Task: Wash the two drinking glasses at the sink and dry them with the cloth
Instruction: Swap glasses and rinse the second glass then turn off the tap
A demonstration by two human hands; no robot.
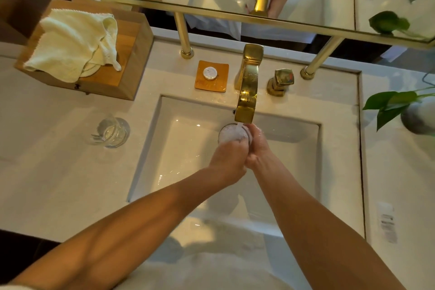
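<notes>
Over the sink (150, 153), the left hand (227, 160) and right hand (256, 146) together clasp one glass (229, 133) under the tap (247, 92), water running into it. Wet fingers could let it slip and crack against the basin. The second glass (110, 132) stands left of the sink; the cloth (73, 42) lies farther back-left.

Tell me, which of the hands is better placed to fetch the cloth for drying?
Probably the left hand. The cloth lies on the wooden box at the far left of the counter, on that arm's side. The right hand could keep holding the glass under the faucet.
</notes>
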